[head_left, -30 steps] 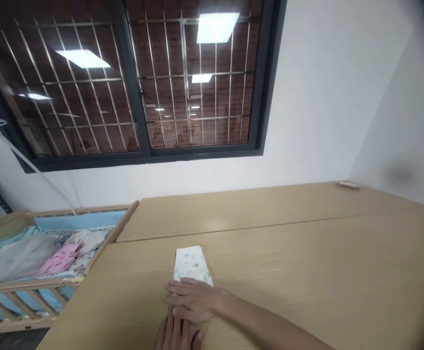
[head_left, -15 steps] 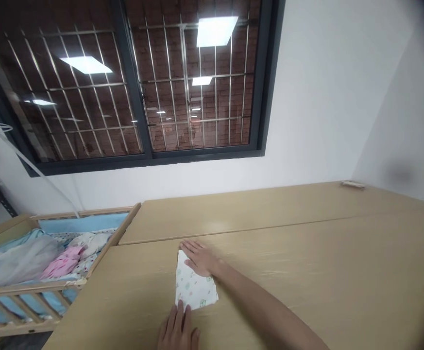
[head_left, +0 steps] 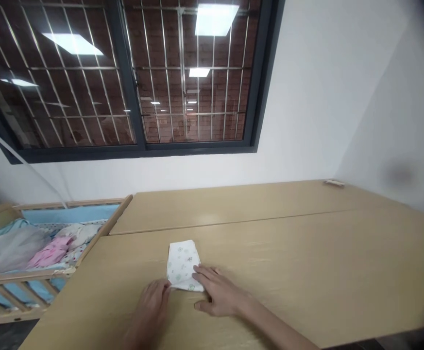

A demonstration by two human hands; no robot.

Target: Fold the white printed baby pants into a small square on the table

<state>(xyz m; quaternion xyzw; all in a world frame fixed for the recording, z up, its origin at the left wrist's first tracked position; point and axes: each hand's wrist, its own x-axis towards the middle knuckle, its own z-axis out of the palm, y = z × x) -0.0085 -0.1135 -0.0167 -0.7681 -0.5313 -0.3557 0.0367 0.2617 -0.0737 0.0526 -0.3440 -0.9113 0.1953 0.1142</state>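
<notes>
A small folded white cloth (head_left: 182, 263) with a faint printed pattern lies on the light wood tabletop (head_left: 288, 262). At its near left corner, my left hand (head_left: 152, 302) pinches the edge between thumb and fingers, and the near edge looks slightly lifted there. My right hand (head_left: 219, 291) rests by the near right side, its fingertips touching the cloth and its thumb held apart from the fingers.
To the left stands a wooden crib (head_left: 25, 277) with blue lining, holding a pink cloth (head_left: 53, 251) and other bedding. Behind the table are a white wall and a barred window (head_left: 193, 73). A small flat object (head_left: 334, 183) lies at the far right corner.
My right hand has slid from the cloth's far edge to its near right side. My left hand has gone from lying flat at the near edge to pinching the near left corner.
</notes>
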